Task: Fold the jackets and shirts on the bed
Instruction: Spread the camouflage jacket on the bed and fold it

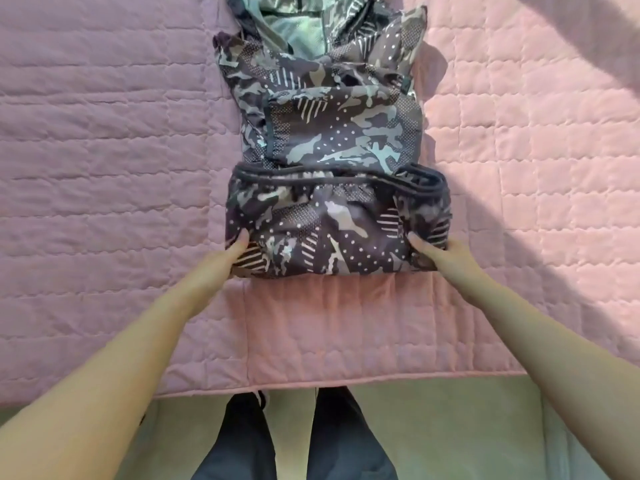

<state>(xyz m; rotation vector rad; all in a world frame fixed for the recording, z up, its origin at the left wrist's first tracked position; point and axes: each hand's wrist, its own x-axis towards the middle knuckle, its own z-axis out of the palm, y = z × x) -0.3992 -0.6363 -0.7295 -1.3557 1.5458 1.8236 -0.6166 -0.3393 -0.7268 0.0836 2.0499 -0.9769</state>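
One camouflage jacket (329, 150) lies in the middle of the pink quilted bed (104, 168), its bottom folded up. Two hands grip that fold's near corners: left hand (230, 256) and right hand (438, 256), thumbs on top and fingers tucked beneath the fabric.

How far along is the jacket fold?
Done: the jacket lies on the bed, sleeves tucked in, bottom folded up once. In hand: the left hand and right hand hold the corners of that fold. Left: folding it on over the upper half and the hood. No other clothes show.
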